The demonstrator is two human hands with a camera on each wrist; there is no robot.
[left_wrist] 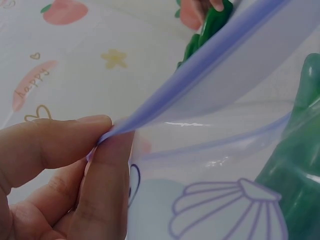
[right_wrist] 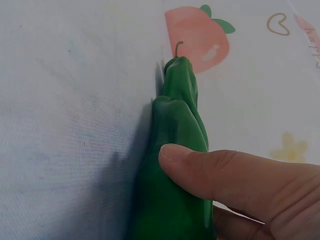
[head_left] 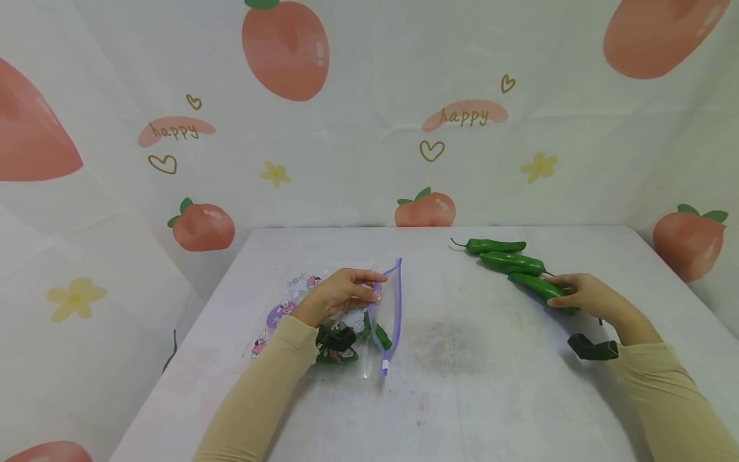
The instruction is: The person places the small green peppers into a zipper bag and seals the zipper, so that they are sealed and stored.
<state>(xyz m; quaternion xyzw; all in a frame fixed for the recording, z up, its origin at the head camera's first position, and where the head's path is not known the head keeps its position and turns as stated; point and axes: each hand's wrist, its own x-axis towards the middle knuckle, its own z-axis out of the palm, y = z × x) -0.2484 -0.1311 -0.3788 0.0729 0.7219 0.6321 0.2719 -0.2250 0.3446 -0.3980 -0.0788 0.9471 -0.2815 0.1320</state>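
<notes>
My left hand (head_left: 340,295) pinches the purple edge of a clear zip bag (head_left: 398,305) printed with cartoon figures. The bag's mouth gapes to the right, and a green pepper (head_left: 379,335) shows inside it near the opening. In the left wrist view, thumb and fingers squeeze the purple strip (left_wrist: 170,90). Over to the right, my right hand (head_left: 589,298) grips the near end of another green pepper (head_left: 534,287), thumb across its side in the right wrist view. Its far tip lies close to two more green peppers, a middle one (head_left: 510,262) and a back one (head_left: 496,246).
All of this is on a white table (head_left: 462,398) with faint stains. A white cloth printed with peaches (head_left: 285,51) hangs behind it and at both sides. A black wrist mount (head_left: 591,347) sticks out by the right sleeve.
</notes>
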